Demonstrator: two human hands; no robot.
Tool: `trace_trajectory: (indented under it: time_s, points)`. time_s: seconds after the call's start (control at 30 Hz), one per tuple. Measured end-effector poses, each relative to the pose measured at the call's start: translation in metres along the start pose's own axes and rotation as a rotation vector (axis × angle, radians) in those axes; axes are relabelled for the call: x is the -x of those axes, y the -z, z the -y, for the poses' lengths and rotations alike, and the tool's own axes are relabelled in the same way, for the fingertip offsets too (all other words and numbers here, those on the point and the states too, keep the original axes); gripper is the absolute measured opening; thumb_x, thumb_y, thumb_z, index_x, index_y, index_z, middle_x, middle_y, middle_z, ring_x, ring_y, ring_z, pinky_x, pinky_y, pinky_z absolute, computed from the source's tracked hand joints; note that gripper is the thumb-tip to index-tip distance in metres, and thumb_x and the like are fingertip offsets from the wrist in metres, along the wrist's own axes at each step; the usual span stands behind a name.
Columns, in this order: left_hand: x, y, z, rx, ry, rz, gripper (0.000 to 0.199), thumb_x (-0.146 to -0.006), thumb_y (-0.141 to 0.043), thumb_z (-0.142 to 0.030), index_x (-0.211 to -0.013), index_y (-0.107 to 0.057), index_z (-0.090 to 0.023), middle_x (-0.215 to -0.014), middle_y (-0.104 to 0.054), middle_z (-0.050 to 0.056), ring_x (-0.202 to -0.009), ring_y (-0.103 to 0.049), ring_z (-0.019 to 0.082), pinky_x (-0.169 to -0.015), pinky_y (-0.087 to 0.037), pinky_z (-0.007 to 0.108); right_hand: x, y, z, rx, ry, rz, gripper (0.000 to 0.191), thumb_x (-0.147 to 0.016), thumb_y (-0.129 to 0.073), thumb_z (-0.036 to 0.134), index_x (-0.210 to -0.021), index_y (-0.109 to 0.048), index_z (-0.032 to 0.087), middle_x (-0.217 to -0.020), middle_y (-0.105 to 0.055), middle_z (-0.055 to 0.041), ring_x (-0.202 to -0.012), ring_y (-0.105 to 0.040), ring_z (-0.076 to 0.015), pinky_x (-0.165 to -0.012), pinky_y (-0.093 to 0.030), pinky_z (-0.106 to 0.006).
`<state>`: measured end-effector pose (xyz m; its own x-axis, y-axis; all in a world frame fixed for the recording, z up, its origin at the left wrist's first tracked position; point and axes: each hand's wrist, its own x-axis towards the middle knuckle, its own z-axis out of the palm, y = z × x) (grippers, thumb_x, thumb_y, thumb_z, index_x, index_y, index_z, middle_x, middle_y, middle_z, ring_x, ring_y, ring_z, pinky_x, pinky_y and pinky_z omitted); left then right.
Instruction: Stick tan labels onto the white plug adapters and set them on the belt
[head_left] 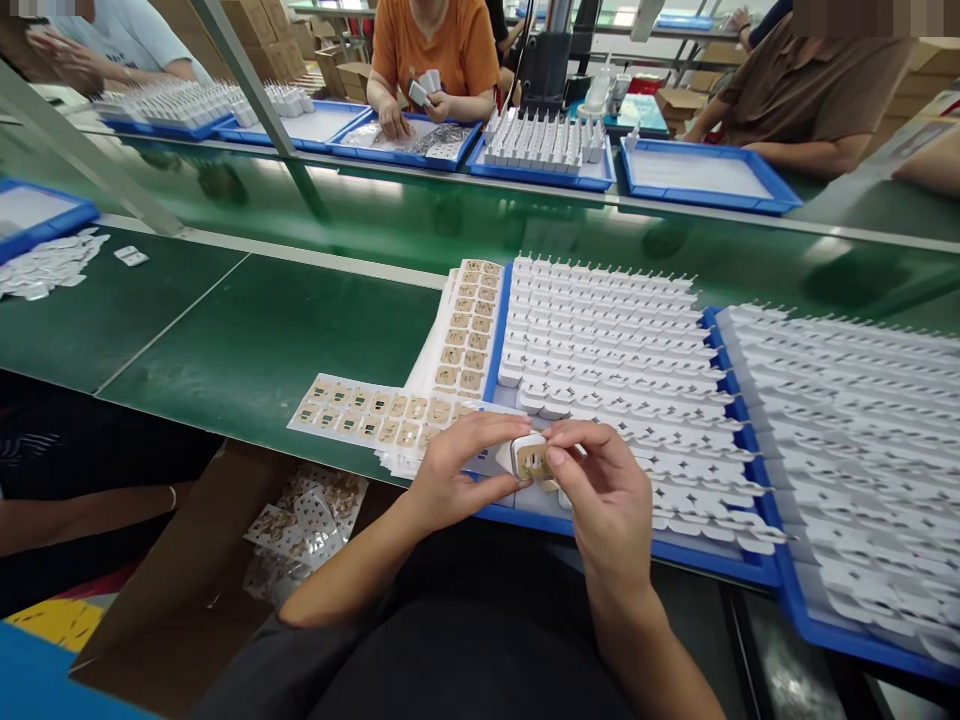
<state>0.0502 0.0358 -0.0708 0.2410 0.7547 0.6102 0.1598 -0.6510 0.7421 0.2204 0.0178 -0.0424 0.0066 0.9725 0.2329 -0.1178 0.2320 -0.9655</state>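
A small white plastic housing [516, 458] is held between the fingers and thumb of my left hand [457, 468]. Its face, turned toward my right, carries a tan sticker [531, 456] with cut-outs. The thumb and forefinger of my right hand [604, 485] pinch the sticker's right edge; whether it is fully stuck down I cannot tell. Under my left hand lies a sheet of tan stickers [360, 410], and another sticker sheet [469, 330] tops a stack behind it. Just beyond my hands, rows of white housings [600, 330] with thin pins fill a blue tray [498, 335].
A second blue tray [795, 590] of white parts stands at the right. Loose white pieces [52, 262] lie far left on the green table [300, 300]. Below, a cardboard box [172, 570] holds sticker scraps. Across the belt [390, 215], co-workers sit behind more trays.
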Motion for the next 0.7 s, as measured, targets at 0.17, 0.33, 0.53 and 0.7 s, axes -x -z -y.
trace_trajectory:
  time_s: [0.17, 0.33, 0.53, 0.7]
  points:
    - [0.000, 0.000, 0.000, -0.024, -0.009, 0.004, 0.045, -0.084, -0.075, -0.022, -0.127, -0.062, -0.021, -0.118, -0.072, 0.014, -0.110, -0.069, 0.026, -0.094, -0.056, 0.042, 0.001, -0.002, 0.000, 0.055, 0.011, -0.019, 0.009, -0.091, -0.067, 0.017, -0.093, -0.066, 0.025, -0.092, -0.062, -0.0008, -0.092, -0.060, -0.0170, -0.083, -0.051, -0.031]
    - [-0.001, -0.001, -0.002, -0.057, -0.026, -0.009, 0.042, -0.085, -0.074, -0.023, -0.126, -0.061, -0.022, -0.117, -0.072, 0.013, -0.109, -0.069, 0.025, -0.094, -0.056, 0.042, 0.002, -0.006, -0.002, 0.128, 0.060, -0.057, 0.010, -0.090, -0.068, 0.017, -0.093, -0.064, 0.025, -0.090, -0.062, -0.0009, -0.089, -0.060, -0.0181, -0.080, -0.050, -0.033]
    - [-0.002, -0.002, -0.004, -0.062, -0.020, -0.030, 0.043, -0.084, -0.075, -0.022, -0.125, -0.062, -0.022, -0.117, -0.072, 0.013, -0.109, -0.070, 0.025, -0.094, -0.056, 0.041, 0.002, -0.009, 0.000, 0.227, 0.123, -0.085, 0.009, -0.089, -0.067, 0.017, -0.091, -0.063, 0.025, -0.087, -0.061, -0.0010, -0.087, -0.060, -0.0186, -0.077, -0.050, -0.033]
    - [0.001, -0.003, -0.002, -0.057, -0.020, -0.050, 0.042, -0.084, -0.075, -0.019, -0.123, -0.062, -0.022, -0.118, -0.072, 0.013, -0.109, -0.069, 0.024, -0.095, -0.055, 0.040, 0.001, -0.012, -0.004, 0.450, 0.277, -0.121, 0.016, -0.087, -0.067, 0.013, -0.094, -0.064, 0.026, -0.085, -0.061, -0.0012, -0.079, -0.060, -0.0187, -0.071, -0.052, -0.034]
